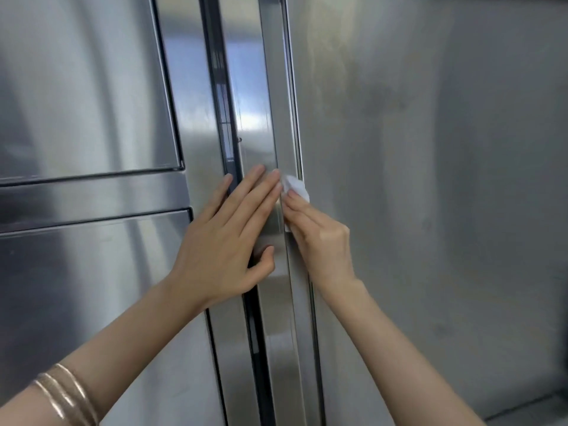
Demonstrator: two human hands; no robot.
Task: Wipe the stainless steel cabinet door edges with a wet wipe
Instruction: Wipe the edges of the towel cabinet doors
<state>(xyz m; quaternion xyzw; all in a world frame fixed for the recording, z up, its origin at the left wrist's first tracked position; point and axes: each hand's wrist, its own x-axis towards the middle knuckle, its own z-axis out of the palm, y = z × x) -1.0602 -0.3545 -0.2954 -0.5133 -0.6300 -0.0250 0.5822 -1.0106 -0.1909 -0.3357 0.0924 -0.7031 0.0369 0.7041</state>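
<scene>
Crumpled white wipe [296, 187] on steel door edge [281, 118]

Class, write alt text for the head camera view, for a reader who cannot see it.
A person's right hand holds a bunched white wet wipe against the vertical edge of a stainless steel cabinet door. The left hand rests flat beside it, fingers straight, across the dark gap between doors; gold bangles circle that wrist.
</scene>
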